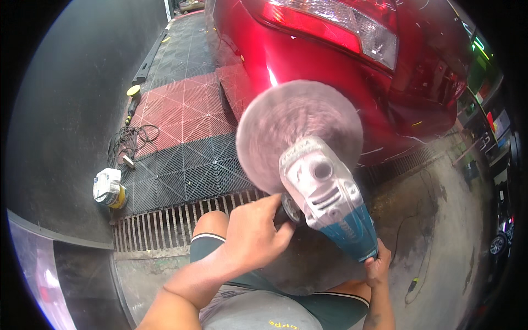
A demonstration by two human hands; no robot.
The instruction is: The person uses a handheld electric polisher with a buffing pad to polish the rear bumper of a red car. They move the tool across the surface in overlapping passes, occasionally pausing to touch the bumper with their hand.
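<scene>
A teal and silver polisher (344, 220) with a large round pad (300, 132) is held between my two hands. Circular streaks blur the pad, which lies in front of the lower corner of a red car bumper (308, 55); contact with the paint cannot be made out. My right hand (378, 261) is closed round the rear end of the teal body. At the polisher's left side, my left hand (256, 228) has its fingers closed at the black round side handle (291, 208), and part of the grip is hidden.
Red and black floor tiles (187, 115) border a metal drain grate (159, 228). Along the dark wall lie a smaller polisher with a yellow pad (133, 92), a coiled cable (129, 144) and a wrapped tub (110, 187). Another cord (412, 286) crosses the concrete at right.
</scene>
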